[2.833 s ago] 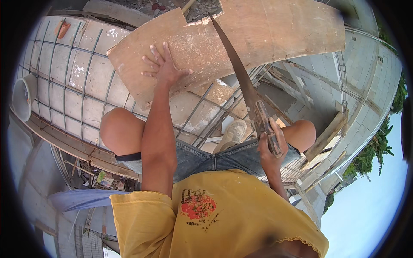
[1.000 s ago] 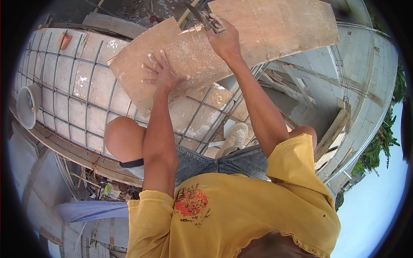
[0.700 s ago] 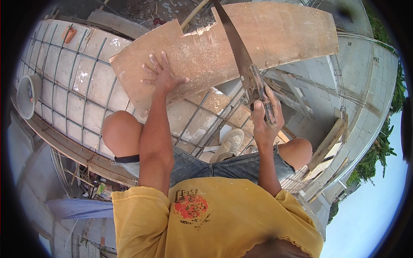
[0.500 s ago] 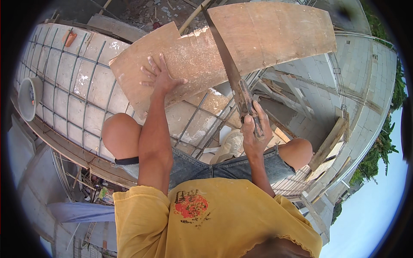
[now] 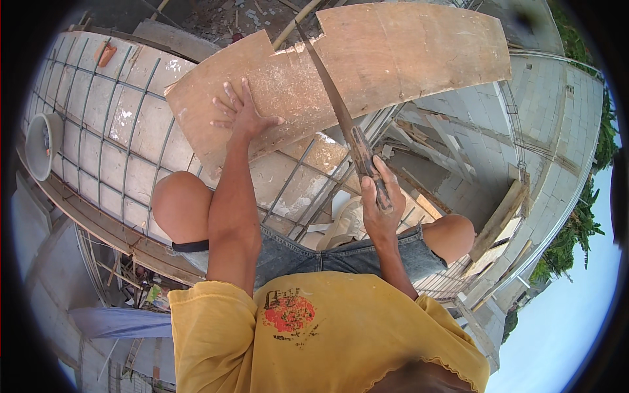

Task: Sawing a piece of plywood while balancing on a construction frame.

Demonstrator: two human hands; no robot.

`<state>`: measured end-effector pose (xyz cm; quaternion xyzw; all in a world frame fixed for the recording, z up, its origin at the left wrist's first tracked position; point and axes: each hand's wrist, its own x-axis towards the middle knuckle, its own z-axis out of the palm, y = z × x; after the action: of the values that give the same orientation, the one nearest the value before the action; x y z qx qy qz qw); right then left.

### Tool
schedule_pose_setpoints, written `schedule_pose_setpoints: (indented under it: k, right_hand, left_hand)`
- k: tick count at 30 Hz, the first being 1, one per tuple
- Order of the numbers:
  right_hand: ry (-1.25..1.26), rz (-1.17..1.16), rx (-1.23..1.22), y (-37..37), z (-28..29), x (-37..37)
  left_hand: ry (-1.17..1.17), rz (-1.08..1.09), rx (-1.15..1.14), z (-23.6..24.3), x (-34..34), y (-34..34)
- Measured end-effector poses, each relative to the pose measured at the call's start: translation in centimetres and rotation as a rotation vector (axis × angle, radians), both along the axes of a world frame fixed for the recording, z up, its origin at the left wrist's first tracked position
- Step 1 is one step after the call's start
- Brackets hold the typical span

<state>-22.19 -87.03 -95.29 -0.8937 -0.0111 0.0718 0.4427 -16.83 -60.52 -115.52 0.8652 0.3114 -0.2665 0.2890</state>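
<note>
A long, worn plywood sheet (image 5: 419,56) with a notch in its far edge lies across in front of me. My left hand (image 5: 246,119) presses flat on its left part, fingers spread. In my right hand (image 5: 380,204) is the handle of a handsaw (image 5: 339,108), fingers wrapped round it. The saw's blade slants up and left across the plywood, its tip beyond the far edge by the notch. Whether the teeth are sunk in the wood I cannot tell.
A grid of steel bars (image 5: 108,137) lies over boards at the left, with a grey bucket (image 5: 44,145) and an orange piece (image 5: 105,54) there. Right of my knees is a deep opening (image 5: 429,173) with timber, beside a grey block wall (image 5: 557,124). My shoe (image 5: 344,223) shows below the plywood.
My right hand has drawn slightly left and nearer to me, and the saw blade has swung left, away from the notch's right edge. My left hand stays on the plywood.
</note>
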Motion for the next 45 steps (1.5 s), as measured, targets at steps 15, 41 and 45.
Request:
schedule_pose_setpoints:
  k: [15, 41, 45]
  right_hand:
    - [-0.041, 0.030, -0.051, -0.4, 1.4, -1.7]
    - [0.097, 0.065, 0.009, 2.4, -1.4, 2.8]
    - [0.069, 0.113, -0.053, 1.3, 0.7, 1.5]
  left_hand:
    - [-0.001, -0.006, 0.005, -0.2, 0.0, -0.1]
    - [-0.044, 0.001, 0.017, -1.2, 1.4, 0.7]
    - [-0.006, -0.005, 0.029, -0.1, -0.1, 0.3]
